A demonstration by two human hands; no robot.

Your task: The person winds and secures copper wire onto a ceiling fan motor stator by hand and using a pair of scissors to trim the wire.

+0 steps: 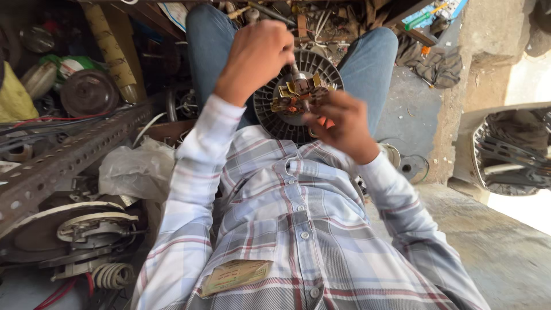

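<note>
Head view, left hand: the left hand (256, 53) is clenched into a fist around a metal shaft (298, 73), above the middle of the part.
Right hand: the right hand (343, 125) grasps the lower right side of a copper-coloured winding piece (300, 95), fingers (314, 117) curled in under it.
Winding piece: it lies between the two hands, touching both, just below the left fist and just left of the right palm; its detail is blurred.
Fan disc: a dark round ribbed fan disc (270, 109) sits right behind the winding piece, resting on the person's lap between the knees.
Legs: blue jeans (208, 46) run up from the disc on both sides.
Shirt: a checked shirt (287, 229) fills the lower middle, with a card in the breast pocket (234, 275).
Left surroundings: a perforated metal angle bar (63, 158), a crumpled plastic bag (135, 169), a round motor part (89, 92) and a coiled spring (112, 275) lie well apart from the hands.
Right surroundings: a grey cloth (436, 63) lies on the concrete floor (505, 247).
</note>
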